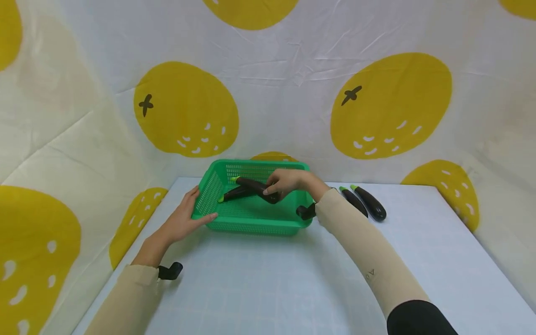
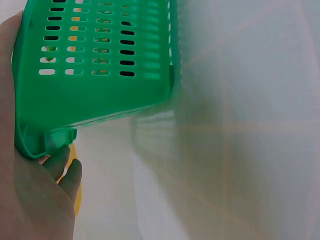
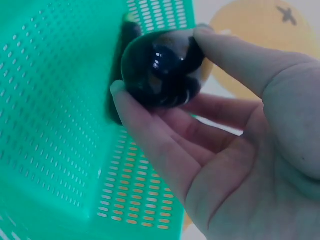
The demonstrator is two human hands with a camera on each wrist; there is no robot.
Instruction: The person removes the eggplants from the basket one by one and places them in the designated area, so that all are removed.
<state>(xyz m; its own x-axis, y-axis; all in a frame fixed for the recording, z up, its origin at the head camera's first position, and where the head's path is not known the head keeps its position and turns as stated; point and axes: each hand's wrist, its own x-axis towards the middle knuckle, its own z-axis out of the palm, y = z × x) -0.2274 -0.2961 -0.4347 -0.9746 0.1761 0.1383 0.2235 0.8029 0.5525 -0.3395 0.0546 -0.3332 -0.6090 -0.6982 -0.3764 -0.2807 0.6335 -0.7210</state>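
Observation:
My right hand [image 1: 286, 182] holds a dark, glossy eggplant [image 1: 254, 186] by its thick end, inside the green plastic basket [image 1: 251, 224]. The right wrist view shows the thumb and fingers round the rounded end of that eggplant [image 3: 162, 70]. Below it, a second eggplant [image 1: 235, 194] lies on the basket floor, partly hidden by the held one. My left hand [image 1: 184, 221] grips the basket's left side, its thumb over the near rim and its fingers along the left rim. In the left wrist view, fingertips [image 2: 70, 180] show beside the basket's corner.
Two more eggplants [image 1: 374, 204] lie side by side on the white table [image 1: 251, 284], right of the basket and partly behind my right forearm. A white cloth with yellow fruit prints [image 1: 284, 102] hangs behind the table and along both sides.

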